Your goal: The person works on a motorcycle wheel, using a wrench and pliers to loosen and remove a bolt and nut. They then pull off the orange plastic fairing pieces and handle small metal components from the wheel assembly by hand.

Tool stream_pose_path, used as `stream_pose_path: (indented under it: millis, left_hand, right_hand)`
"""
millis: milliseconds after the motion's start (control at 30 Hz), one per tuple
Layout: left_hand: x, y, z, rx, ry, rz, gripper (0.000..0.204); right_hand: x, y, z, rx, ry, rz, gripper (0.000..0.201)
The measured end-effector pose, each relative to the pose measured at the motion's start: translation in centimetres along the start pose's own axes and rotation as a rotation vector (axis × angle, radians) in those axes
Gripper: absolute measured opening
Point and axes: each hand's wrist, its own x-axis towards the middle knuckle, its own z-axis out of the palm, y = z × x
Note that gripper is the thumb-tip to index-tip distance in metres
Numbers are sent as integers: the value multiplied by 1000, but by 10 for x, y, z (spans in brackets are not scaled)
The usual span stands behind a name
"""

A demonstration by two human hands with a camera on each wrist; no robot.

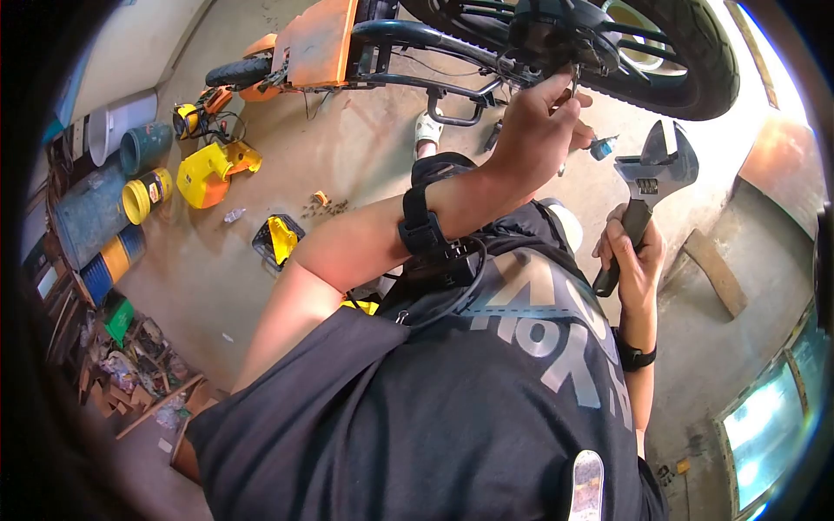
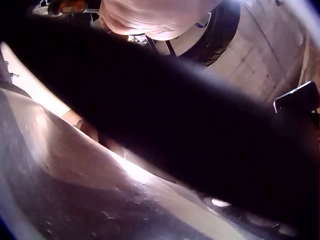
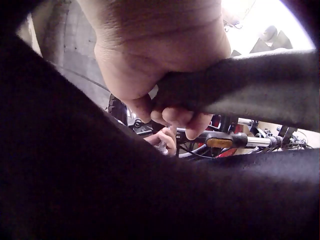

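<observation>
In the head view my left hand [image 1: 534, 130] reaches up to the hub [image 1: 565, 35] of a black spoked wheel [image 1: 708, 78]. Its fingers are curled and pinch a thin metal piece [image 1: 574, 80] at the axle; the palm side is mostly hidden. The wheel belongs to an orange two-wheeler [image 1: 317, 43]. Lower and to the right, my right hand [image 1: 638, 252] grips the dark handle of a large adjustable wrench [image 1: 662, 169], whose jaws point up, apart from the wheel. The right wrist view shows fingers wrapped around that handle [image 3: 250, 85].
A small blue-tipped item [image 1: 602, 148] is just below the wheel. Yellow body panels [image 1: 204, 176], a black crate [image 1: 278, 243] and buckets [image 1: 148, 195] stand to the left. A wooden board [image 1: 714, 273] lies on the floor at right.
</observation>
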Motion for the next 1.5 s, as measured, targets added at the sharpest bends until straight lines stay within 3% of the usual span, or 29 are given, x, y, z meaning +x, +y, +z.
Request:
stream_pose_path:
  millis: [300, 367, 500, 533, 767, 967, 1067, 1200, 1267, 1500]
  left_hand:
    - [9, -23, -2, -31, -21, 123, 48]
    - [11, -21, 0, 49, -24, 92, 46]
    - [22, -34, -15, 258, -28, 264, 45]
    - [19, -32, -9, 267, 43, 192, 46]
    - [15, -37, -4, 47, 87, 193, 47]
    - [18, -14, -16, 78, 5, 153, 43]
    - [26, -6, -30, 151, -146, 104, 48]
    - [24, 4, -35, 138, -151, 95, 50]
    - [21, 16, -34, 75, -181, 12, 51]
    - [21, 4, -28, 4, -108, 39, 50]
  right_hand:
    - [2, 0, 2, 15, 31, 79, 12]
    - [2, 2, 2, 26, 35, 88, 12]
    - [0, 6, 2, 44, 33, 134, 12]
    - [0, 6, 3, 39, 35, 128, 12]
    - [-3, 6, 4, -16, 20, 148, 13]
    - [-5, 5, 6, -35, 13, 164, 14]
    - [-6, 3, 7, -36, 4, 160, 15]
    - [-6, 4, 6, -44, -19, 138, 15]
    - [-6, -1, 7, -49, -36, 167, 15]
    - [-5, -7, 17, -46, -23, 202, 14]
